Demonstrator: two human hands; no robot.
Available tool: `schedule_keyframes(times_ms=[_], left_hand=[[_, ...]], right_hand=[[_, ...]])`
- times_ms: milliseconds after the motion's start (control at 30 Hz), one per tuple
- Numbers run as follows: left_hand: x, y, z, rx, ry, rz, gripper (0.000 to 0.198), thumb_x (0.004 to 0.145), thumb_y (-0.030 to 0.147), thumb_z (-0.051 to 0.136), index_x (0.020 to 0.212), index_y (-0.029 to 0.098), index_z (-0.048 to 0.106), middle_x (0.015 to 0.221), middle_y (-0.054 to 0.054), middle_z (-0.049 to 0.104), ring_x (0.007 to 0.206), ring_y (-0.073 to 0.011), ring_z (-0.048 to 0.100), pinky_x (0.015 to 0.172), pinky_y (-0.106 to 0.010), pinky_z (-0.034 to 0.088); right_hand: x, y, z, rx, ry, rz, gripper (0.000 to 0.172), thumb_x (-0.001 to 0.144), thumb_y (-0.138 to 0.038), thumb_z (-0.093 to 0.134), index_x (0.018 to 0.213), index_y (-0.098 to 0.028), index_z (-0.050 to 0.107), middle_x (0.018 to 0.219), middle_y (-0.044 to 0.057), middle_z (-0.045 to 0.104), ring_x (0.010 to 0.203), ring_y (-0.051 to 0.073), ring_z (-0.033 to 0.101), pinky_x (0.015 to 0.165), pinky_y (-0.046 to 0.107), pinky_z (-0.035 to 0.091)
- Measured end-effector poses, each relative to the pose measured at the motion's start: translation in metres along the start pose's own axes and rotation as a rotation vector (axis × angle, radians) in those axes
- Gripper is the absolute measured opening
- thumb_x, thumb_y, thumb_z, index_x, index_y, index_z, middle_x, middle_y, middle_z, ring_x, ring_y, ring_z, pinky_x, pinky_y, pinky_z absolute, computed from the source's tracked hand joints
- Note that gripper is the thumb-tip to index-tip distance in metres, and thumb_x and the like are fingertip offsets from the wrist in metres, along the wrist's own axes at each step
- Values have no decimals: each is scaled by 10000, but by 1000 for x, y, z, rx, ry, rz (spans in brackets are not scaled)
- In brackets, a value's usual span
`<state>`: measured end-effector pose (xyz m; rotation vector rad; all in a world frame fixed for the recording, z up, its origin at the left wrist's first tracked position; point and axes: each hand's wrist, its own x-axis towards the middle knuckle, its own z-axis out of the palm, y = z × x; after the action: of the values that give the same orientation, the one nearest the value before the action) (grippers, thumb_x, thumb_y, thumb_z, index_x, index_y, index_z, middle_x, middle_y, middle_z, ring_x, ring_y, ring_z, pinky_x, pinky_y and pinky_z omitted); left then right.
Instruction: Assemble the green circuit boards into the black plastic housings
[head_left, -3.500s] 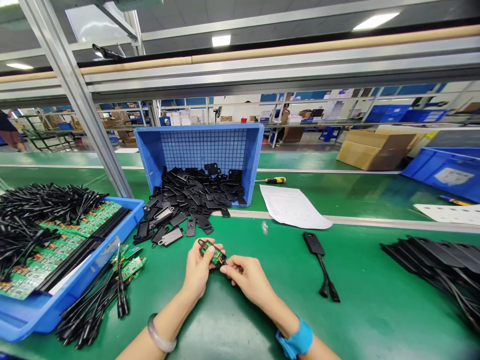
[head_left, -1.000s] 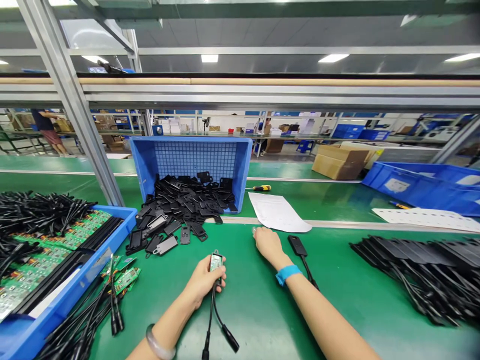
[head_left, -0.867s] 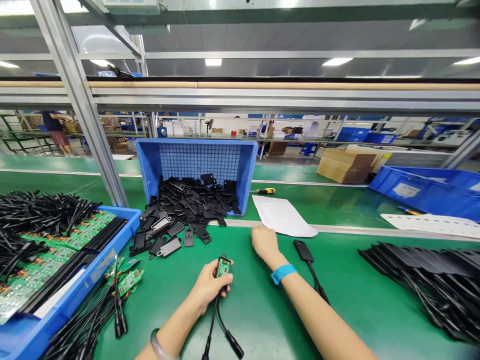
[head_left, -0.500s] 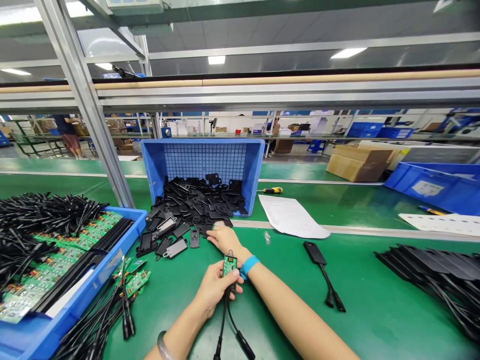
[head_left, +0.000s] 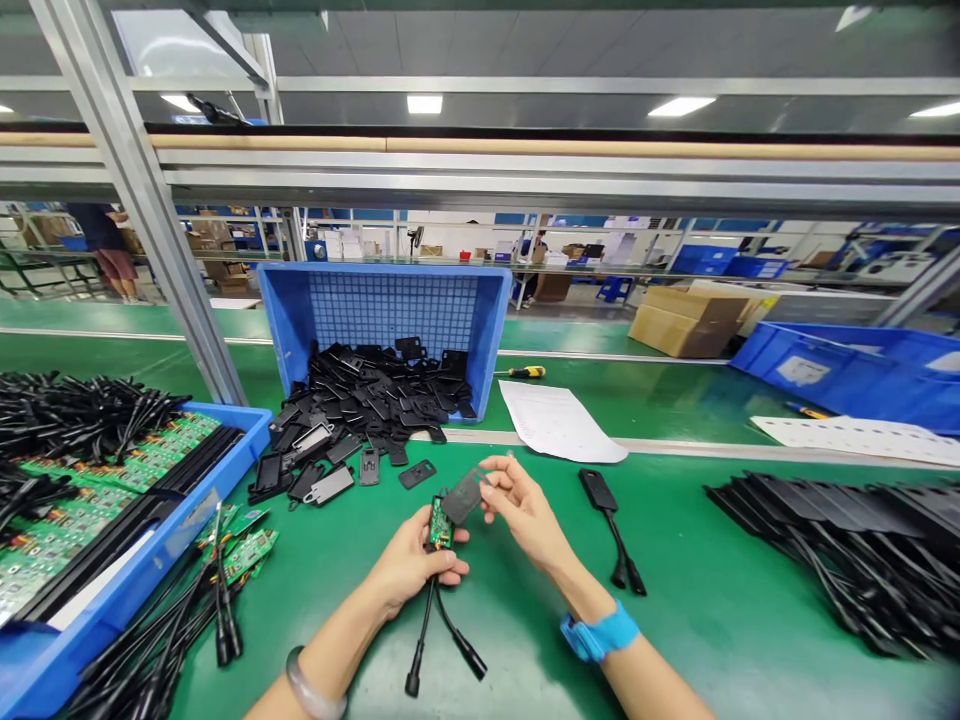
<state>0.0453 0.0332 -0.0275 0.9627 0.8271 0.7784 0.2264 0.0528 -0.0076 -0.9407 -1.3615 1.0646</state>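
My left hand (head_left: pixel 412 562) is closed on a green circuit board (head_left: pixel 440 524) seated in a black case, with two black cables ending in plugs (head_left: pixel 471 658) hanging below. Between the thumb and fingers of my right hand (head_left: pixel 529 512) is a black plastic cover (head_left: pixel 465 495), tilted and overlapping the board's upper right side. I cannot tell whether cover and board touch. Beyond my hands, a blue crate (head_left: pixel 495 345) lies on its side with a heap of black plastic case pieces (head_left: pixel 375 395) spilling out. One loose cover (head_left: pixel 417 474) lies close by on the green bench.
At left, a blue tray (head_left: pixel 251 430) holds rows of boards and cables, with more cabled boards (head_left: pixel 251 553) beside it. A cased unit (head_left: pixel 598 490) lies right of my hands; many more (head_left: pixel 847 540) are stacked far right. Paper (head_left: pixel 562 422) and a screwdriver (head_left: pixel 527 372) lie behind.
My right hand has come back from the pile of case pieces with a black cover and now holds it at the board. My left hand still holds the board. The view has shifted slightly.
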Motion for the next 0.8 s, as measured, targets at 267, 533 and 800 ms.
schedule_keyframes(times_ms=[267,533,800], left_hand=[[3,-1,-4,18,-75,25,724,509,235,859,1143,153,519,962,-86,640,758,-179,661,709,-291,513],[-1,1,0,35,-93,2,675,545,265,852,1136,158,545,925,-75,645,739,-153,644,706,-285,517],[1,0,2,64,-55,-4,712,548,336,847,1146,144,512,865,-63,644,700,-146,642,679,-278,520]], right_hand=[[-9,10,6,6,-134,147,363,730,-467,692,890,-160,584,714,9,573,606,134,553,515,239,447],[-12,15,10,-30,-73,161,322,718,-443,684,858,-166,597,665,-13,543,590,140,562,512,243,435],[-11,13,10,-12,-74,149,330,708,-474,699,773,-176,571,661,-10,552,591,132,525,502,231,428]])
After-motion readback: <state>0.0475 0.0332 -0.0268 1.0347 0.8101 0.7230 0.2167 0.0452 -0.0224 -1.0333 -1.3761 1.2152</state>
